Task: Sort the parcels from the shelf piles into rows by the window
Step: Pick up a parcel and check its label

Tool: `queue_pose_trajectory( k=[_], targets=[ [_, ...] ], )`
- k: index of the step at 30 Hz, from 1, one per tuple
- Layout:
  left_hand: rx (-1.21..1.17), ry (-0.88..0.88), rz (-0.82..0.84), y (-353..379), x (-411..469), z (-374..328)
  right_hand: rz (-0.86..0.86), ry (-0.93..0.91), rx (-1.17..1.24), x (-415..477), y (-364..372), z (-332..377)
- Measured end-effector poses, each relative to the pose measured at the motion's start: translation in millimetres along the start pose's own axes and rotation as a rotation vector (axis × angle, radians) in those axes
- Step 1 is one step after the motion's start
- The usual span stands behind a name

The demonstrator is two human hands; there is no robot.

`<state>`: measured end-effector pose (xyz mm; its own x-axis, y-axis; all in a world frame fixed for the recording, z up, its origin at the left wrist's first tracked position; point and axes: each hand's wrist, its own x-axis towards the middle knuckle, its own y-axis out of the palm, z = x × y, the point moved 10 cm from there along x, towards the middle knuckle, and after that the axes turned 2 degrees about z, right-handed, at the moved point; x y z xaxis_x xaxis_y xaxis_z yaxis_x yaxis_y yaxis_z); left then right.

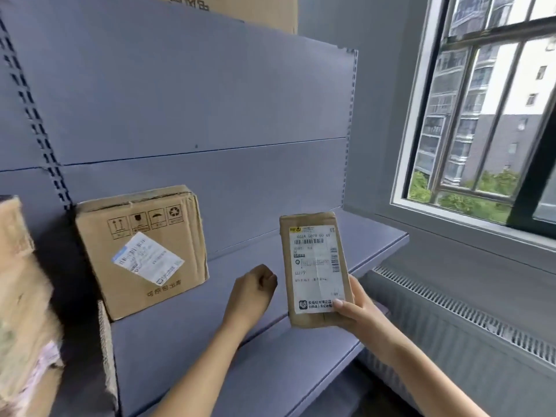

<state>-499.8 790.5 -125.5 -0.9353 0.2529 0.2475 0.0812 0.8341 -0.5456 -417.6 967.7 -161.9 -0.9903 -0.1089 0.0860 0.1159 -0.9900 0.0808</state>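
Note:
A small flat brown parcel with a white shipping label is held upright in front of me by my right hand, thumb on its lower right corner. My left hand hovers over the shelf just left of it, fingers curled into a loose fist, holding nothing. A larger cardboard box with a slanted label stands on the grey-blue shelf, leaning against the back panel at the left. The window is to the right.
A blurred pile of cardboard parcels fills the left edge. Another box sits on the shelf above. Below the window sill runs a grey radiator cover. The shelf surface stretches right toward the wall.

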Motion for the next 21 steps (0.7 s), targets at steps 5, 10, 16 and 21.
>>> queue_pose_trajectory(
  k=[5, 10, 16, 21],
  targets=[
    [0.020, -0.157, -0.176, -52.8, -19.0, 37.5, 0.236, 0.016, -0.011, 56.8, 31.7, -12.8],
    [-0.056, -0.302, -0.399, -69.9, -47.5, 58.9, 0.395, -0.001, -0.052, 89.2, 44.2, -22.2],
    [-0.111, -0.384, -0.544, -32.0, -60.3, 52.1, 0.526, -0.033, -0.028, 116.7, 34.6, -24.6],
    [-0.253, -0.436, -0.603, -0.8, -68.4, 38.7, 0.607, -0.010, -0.061, 125.4, 26.3, -41.3]
  ],
)
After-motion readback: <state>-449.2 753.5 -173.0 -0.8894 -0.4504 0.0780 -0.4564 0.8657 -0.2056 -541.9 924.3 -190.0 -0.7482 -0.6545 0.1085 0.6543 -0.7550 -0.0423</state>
